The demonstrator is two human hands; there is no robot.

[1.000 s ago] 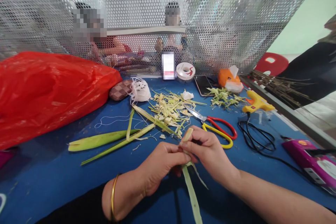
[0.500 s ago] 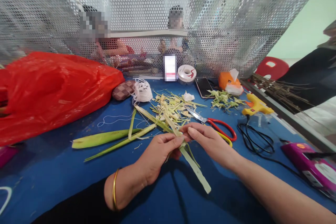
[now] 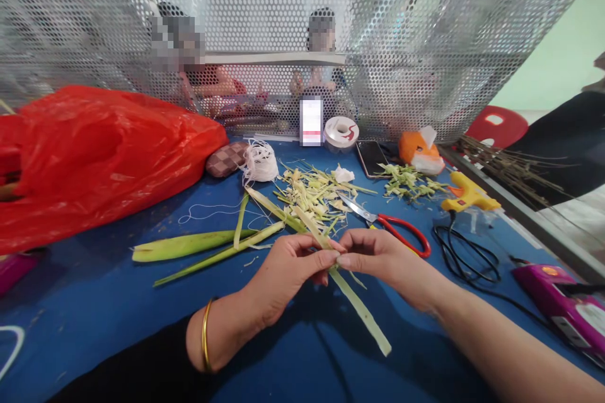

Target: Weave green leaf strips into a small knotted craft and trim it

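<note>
Both hands meet over the blue table, pinching a pale green leaf strip (image 3: 362, 312). My left hand (image 3: 290, 271), gold bangle at its wrist, is closed on the strip with thumb against fingers. From the other side my right hand (image 3: 382, 258) is closed too, its thumb tip touching the left thumb. One end of the strip hangs toward me; another pale piece sticks out beyond the fingers. What lies right between the fingertips is hidden. Red-handled scissors (image 3: 404, 233) lie half open just past my right hand. Long green leaves (image 3: 184, 245) rest to the left.
Leaf scraps (image 3: 312, 192) are heaped mid-table near a bundle of white string (image 3: 259, 162). A red plastic bag (image 3: 108, 164) fills the left. To the right lie a yellow glue gun (image 3: 467, 192), its black cord (image 3: 460, 252) and a purple device (image 3: 562, 302). A perforated screen (image 3: 255, 6) stands behind.
My right hand's fingers have curled in, and its thumb has come down against the left thumb at the strip. The view has shifted slightly.
</note>
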